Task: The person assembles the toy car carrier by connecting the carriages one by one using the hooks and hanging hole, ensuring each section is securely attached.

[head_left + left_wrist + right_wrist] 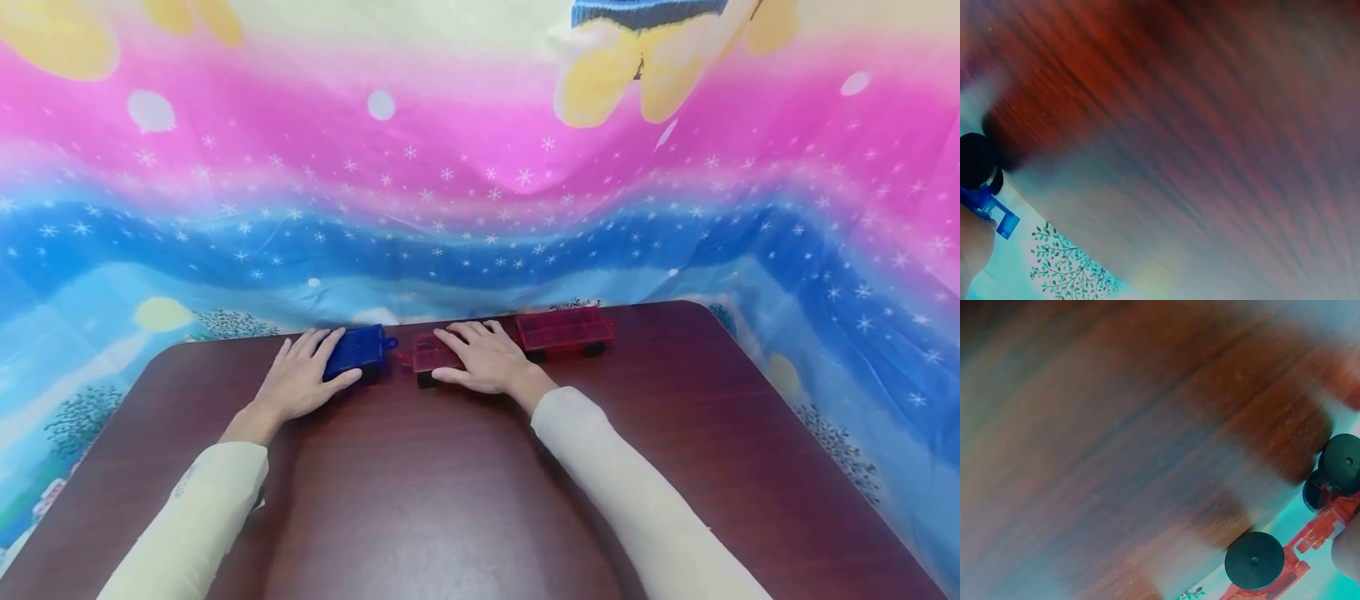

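Observation:
At the far edge of the table, my left hand (303,379) holds a blue see-through toy wagon (362,346), thumb along its near side and fingers over its far left end. A blue coupling loop (391,342) sticks out to the right. My right hand (487,358) lies across a red toy wagon (435,354), thumb at the near side, covering its right part. Its red hook (403,361) points at the blue loop, with a small gap between. Behind that hand stands a second red wagon (566,329). The right wrist view shows black wheels (1254,560) and a red coupling (1319,531).
The dark brown wooden table (420,500) has rounded far corners, and the wagons stand close to its far edge. A colourful printed cloth (465,183) hangs right behind and around the table.

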{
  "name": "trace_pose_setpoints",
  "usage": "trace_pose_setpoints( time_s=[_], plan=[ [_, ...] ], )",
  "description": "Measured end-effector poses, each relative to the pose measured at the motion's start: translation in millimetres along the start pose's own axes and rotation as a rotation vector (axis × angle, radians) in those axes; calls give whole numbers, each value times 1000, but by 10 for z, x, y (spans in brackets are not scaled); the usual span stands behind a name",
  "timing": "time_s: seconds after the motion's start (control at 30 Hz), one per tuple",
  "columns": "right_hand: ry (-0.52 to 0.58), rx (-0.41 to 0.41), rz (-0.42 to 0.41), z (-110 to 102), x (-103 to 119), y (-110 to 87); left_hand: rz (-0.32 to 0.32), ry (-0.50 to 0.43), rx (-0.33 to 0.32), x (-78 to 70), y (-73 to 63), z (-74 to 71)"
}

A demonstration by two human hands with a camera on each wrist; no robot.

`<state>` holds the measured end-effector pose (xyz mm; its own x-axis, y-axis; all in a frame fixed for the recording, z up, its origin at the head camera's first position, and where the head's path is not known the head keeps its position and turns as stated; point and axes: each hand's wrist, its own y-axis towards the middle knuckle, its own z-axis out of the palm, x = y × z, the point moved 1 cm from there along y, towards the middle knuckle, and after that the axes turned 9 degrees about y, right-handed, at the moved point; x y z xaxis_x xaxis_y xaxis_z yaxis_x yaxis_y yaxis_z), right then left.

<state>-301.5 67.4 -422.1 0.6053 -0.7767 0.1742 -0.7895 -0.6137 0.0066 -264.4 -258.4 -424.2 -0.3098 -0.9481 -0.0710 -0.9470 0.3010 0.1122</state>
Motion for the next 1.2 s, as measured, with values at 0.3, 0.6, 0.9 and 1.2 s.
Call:
trace_pose_setpoints(
  time_s=[0.3, 0.6, 0.9, 1.2],
  plan=[
    [0, -9, 14, 24, 2, 41, -1, -39, -19, 17, -1, 4],
    [2, 1, 36, 17, 4, 96, 0, -53, -23, 24, 8, 12],
    [3, 6, 52, 31, -8, 102, 8, -61, -22, 19, 37, 54],
    [4, -8, 52, 23, 8, 110, 30, -20, -20, -16, 41, 32]
  ],
)
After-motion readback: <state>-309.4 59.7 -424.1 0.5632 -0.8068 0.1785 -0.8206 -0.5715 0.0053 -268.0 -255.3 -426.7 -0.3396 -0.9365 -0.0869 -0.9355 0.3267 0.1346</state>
